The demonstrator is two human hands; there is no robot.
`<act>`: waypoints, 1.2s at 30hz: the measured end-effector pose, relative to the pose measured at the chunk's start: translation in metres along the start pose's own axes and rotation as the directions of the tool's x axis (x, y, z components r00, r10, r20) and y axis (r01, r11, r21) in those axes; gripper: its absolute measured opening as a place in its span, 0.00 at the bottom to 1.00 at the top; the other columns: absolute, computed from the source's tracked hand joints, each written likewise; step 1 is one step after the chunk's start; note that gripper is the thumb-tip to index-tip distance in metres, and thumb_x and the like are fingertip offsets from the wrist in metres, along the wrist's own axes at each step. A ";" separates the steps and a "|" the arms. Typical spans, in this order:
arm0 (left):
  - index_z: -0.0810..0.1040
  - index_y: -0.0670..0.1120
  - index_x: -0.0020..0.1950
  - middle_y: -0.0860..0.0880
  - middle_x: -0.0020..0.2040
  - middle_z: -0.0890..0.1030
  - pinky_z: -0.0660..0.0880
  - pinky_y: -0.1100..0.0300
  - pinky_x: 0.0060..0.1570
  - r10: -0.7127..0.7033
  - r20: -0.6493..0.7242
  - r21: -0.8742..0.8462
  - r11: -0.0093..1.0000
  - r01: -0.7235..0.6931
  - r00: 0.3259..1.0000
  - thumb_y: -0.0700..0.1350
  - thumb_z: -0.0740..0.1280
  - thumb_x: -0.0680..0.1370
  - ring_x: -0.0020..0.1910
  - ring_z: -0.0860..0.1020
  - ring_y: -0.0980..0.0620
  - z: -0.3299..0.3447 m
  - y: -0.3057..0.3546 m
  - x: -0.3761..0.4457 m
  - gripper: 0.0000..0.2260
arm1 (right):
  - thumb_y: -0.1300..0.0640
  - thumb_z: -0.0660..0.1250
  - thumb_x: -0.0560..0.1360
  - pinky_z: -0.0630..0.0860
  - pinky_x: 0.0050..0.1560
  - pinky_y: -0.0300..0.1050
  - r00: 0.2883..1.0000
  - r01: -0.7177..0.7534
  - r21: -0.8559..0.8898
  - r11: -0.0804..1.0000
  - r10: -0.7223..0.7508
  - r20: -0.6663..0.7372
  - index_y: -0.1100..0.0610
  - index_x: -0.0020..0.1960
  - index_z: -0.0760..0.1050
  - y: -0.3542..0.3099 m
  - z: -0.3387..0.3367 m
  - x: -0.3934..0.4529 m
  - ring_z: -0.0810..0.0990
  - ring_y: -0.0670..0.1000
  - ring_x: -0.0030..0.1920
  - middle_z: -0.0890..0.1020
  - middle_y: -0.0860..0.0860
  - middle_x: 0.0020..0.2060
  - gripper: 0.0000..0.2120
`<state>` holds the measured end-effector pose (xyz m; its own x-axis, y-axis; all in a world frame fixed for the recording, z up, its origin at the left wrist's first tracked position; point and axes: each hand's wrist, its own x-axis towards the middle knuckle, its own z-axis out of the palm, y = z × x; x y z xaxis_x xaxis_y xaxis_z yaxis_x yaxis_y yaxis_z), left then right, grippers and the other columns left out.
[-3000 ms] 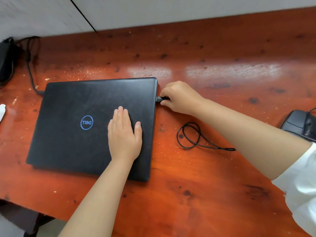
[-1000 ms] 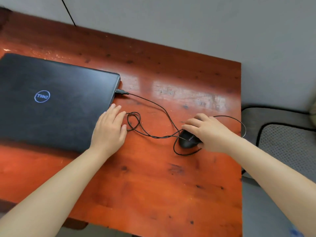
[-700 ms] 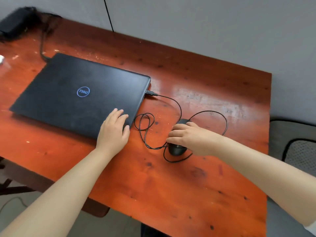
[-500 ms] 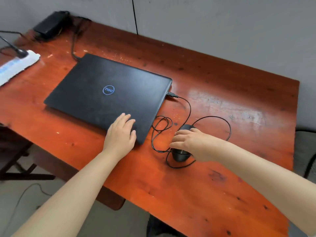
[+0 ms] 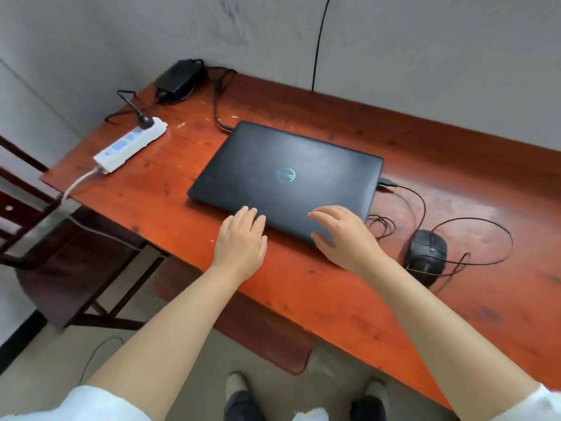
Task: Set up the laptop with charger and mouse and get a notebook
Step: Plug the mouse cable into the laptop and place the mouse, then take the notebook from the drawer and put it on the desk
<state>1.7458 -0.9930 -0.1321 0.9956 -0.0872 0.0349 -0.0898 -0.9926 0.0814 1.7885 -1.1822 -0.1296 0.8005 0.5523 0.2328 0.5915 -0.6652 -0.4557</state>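
Note:
A black laptop (image 5: 285, 174) lies closed on the red wooden table (image 5: 334, 299). My left hand (image 5: 241, 241) rests open at the laptop's near edge, fingertips on the lid. My right hand (image 5: 343, 235) is open over the laptop's near right corner. A black wired mouse (image 5: 426, 253) sits on the table to the right of that hand, its cable (image 5: 473, 238) looped around and plugged into the laptop's right side. The black charger brick (image 5: 180, 77) lies at the far left corner, its cable running to the laptop's back left corner. No notebook is in view.
A white power strip (image 5: 130, 144) lies near the table's left edge with a black plug in it. A dark wooden chair (image 5: 60, 253) stands left of the table. A stool seat (image 5: 258, 326) shows under the table's front edge, with my feet below.
My right hand has let go of the mouse and moved left onto the laptop's near corner. My left hand slid left along the near edge. The view swung left.

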 end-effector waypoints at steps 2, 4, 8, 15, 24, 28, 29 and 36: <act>0.78 0.33 0.53 0.32 0.53 0.81 0.76 0.40 0.52 0.019 -0.004 -0.021 1.000 -0.019 1.000 0.36 0.74 0.65 0.56 0.78 0.33 0.000 -0.037 -0.015 0.18 | 0.69 0.72 0.64 0.79 0.48 0.60 0.998 -0.009 0.001 1.000 0.009 -0.056 0.70 0.50 0.79 -0.032 0.023 0.015 0.82 0.65 0.47 0.83 0.65 0.46 0.14; 0.73 0.35 0.62 0.34 0.64 0.74 0.67 0.43 0.64 0.009 0.027 -0.024 1.000 -0.008 1.000 0.39 0.67 0.73 0.66 0.70 0.37 -0.001 -0.075 -0.030 0.19 | 0.68 0.70 0.67 0.77 0.51 0.58 0.995 -0.052 0.010 0.999 0.053 -0.082 0.69 0.53 0.78 -0.065 0.045 0.031 0.81 0.64 0.51 0.83 0.65 0.49 0.14; 0.62 0.40 0.70 0.41 0.73 0.63 0.54 0.52 0.72 0.012 0.088 0.020 1.000 -0.014 0.996 0.45 0.56 0.79 0.74 0.56 0.46 -0.003 -0.141 -0.044 0.21 | 0.68 0.67 0.69 0.75 0.54 0.57 0.988 -0.123 0.025 0.992 0.124 -0.090 0.68 0.55 0.77 -0.113 0.080 0.055 0.79 0.64 0.54 0.82 0.64 0.52 0.14; 0.72 0.34 0.62 0.34 0.64 0.74 0.65 0.44 0.67 0.041 0.108 -0.020 0.999 -0.039 0.993 0.38 0.65 0.75 0.68 0.68 0.37 0.012 -0.180 -0.078 0.17 | 0.73 0.69 0.65 0.79 0.45 0.60 0.987 -0.137 0.026 0.990 0.138 -0.082 0.71 0.49 0.78 -0.144 0.133 0.046 0.82 0.67 0.45 0.84 0.66 0.45 0.12; 0.79 0.32 0.52 0.34 0.53 0.81 0.74 0.41 0.56 0.195 0.159 -0.132 0.976 -0.175 0.968 0.35 0.73 0.67 0.57 0.78 0.35 0.066 -0.202 -0.121 0.15 | 0.77 0.70 0.60 0.80 0.47 0.60 0.956 -0.265 -0.033 0.964 0.258 -0.142 0.69 0.42 0.80 -0.178 0.197 -0.034 0.83 0.62 0.41 0.84 0.63 0.39 0.12; 0.67 0.40 0.67 0.43 0.71 0.66 0.57 0.55 0.71 0.209 0.299 -0.172 0.972 -0.163 0.931 0.43 0.56 0.79 0.73 0.60 0.47 0.105 -0.229 -0.143 0.17 | 0.78 0.70 0.61 0.78 0.47 0.55 0.850 -0.499 0.018 0.866 0.493 -0.183 0.70 0.43 0.80 -0.198 0.238 -0.067 0.83 0.63 0.43 0.84 0.64 0.39 0.12; 0.66 0.41 0.68 0.44 0.72 0.65 0.56 0.56 0.71 0.199 0.325 -0.184 0.972 -0.144 0.925 0.44 0.55 0.79 0.73 0.59 0.49 0.115 -0.236 -0.150 0.17 | 0.78 0.69 0.62 0.77 0.49 0.53 0.792 -0.575 0.059 0.816 0.573 -0.209 0.70 0.44 0.80 -0.203 0.250 -0.079 0.82 0.64 0.44 0.84 0.64 0.40 0.11; 0.63 0.40 0.69 0.44 0.71 0.66 0.60 0.54 0.70 0.029 0.493 -0.350 0.921 0.168 0.869 0.41 0.57 0.79 0.71 0.61 0.47 0.152 -0.256 -0.192 0.18 | 0.71 0.61 0.73 0.69 0.59 0.45 0.274 -0.897 0.318 0.307 0.951 -0.145 0.67 0.54 0.77 -0.237 0.306 -0.147 0.77 0.59 0.57 0.82 0.61 0.53 0.11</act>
<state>1.5818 -0.7347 -0.3113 0.8764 -0.1462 -0.4588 0.0749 -0.8998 0.4298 1.5007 -0.9523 -0.3190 0.7954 -0.5544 -0.2448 -0.5677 -0.5400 -0.6214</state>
